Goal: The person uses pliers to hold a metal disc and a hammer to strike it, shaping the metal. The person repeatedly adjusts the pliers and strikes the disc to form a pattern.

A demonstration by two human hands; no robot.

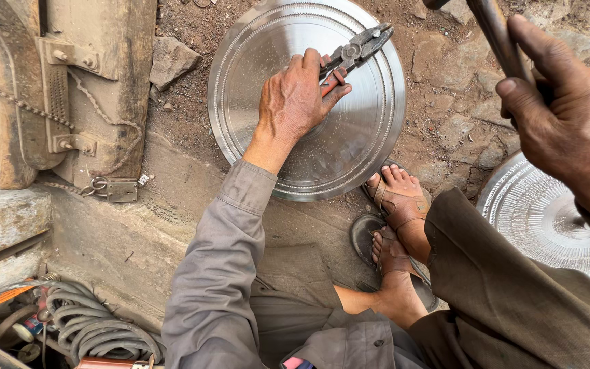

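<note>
The ground point(445, 123) is bare reddish earth set with flat stones. Left of it stands a worn wooden door point(97, 75) with a rusty chain point(15, 99) and padlock point(119, 189). Below the door runs a concrete step point(104, 232); coiled hose point(90, 324) lies beneath that. Daylight is soft.

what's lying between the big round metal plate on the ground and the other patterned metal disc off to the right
In the head view, bare stony dirt ground and the person's two sandalled feet lie between the round metal plate and the patterned metal disc.
</note>
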